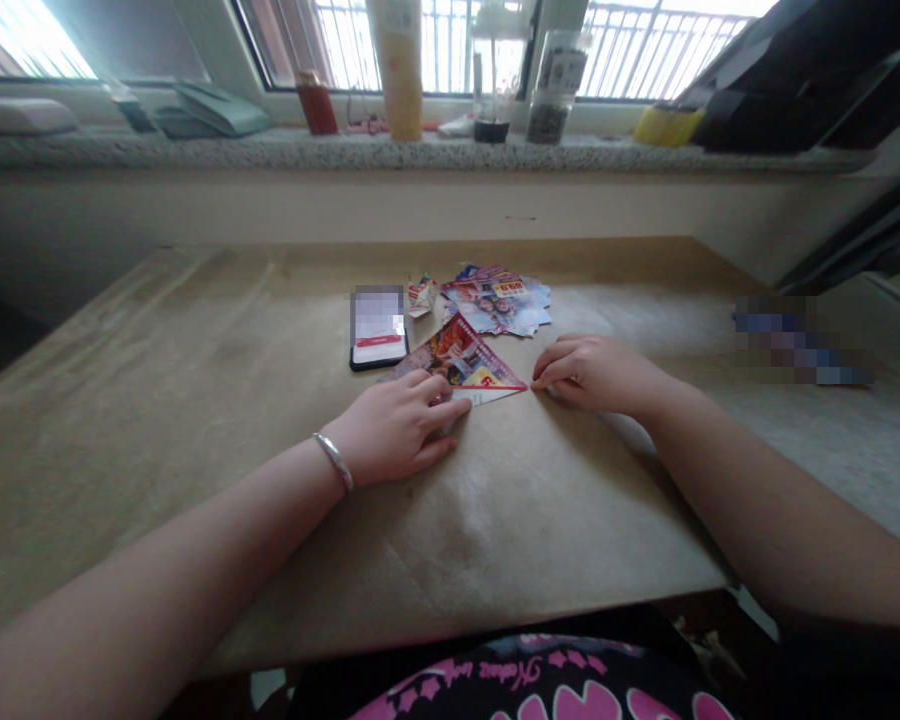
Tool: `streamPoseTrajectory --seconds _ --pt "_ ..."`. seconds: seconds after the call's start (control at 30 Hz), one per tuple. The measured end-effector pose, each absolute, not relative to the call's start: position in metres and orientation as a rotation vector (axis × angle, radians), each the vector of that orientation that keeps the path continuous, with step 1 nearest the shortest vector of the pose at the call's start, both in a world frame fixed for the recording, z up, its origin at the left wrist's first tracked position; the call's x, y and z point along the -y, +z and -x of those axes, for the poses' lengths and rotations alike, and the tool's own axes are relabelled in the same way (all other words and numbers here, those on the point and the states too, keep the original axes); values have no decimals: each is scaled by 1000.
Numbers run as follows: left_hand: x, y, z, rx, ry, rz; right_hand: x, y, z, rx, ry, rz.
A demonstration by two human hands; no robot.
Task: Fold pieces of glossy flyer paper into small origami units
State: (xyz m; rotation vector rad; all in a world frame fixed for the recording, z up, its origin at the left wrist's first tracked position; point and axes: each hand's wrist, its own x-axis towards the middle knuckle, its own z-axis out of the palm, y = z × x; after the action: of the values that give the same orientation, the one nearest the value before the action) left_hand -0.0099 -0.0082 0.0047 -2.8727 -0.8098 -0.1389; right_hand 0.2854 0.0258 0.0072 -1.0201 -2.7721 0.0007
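A printed paper sheet (457,350), folded into a triangle with a white strip along its near edge, lies flat on the table in front of me. My left hand (401,425) rests palm down on the paper's left part with its fingers stretched out, covering that corner. A silver bangle circles the left wrist. At the paper's right-hand tip is my right hand (581,372), its thumb and forefinger drawn together beside the point. Whether the right fingertips pinch the tip or only touch the table next to it is too small to tell.
Behind the paper lie a fanned pile of printed sheets (499,300), a small folded paper piece (422,296) and a phone (379,335). A blurred flat item (802,345) lies far right. Bottles and cups line the stone windowsill (232,152) beyond the table (217,330).
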Motion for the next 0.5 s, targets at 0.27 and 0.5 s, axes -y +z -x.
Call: streamPoseTrajectory --seconds 0.27,0.5 --pt "8 5 10 817 -110 2862 -15 0 -265 2554 -15 967" --pt "7 3 10 803 -142 2852 -10 -7 -245 2702 81 796"
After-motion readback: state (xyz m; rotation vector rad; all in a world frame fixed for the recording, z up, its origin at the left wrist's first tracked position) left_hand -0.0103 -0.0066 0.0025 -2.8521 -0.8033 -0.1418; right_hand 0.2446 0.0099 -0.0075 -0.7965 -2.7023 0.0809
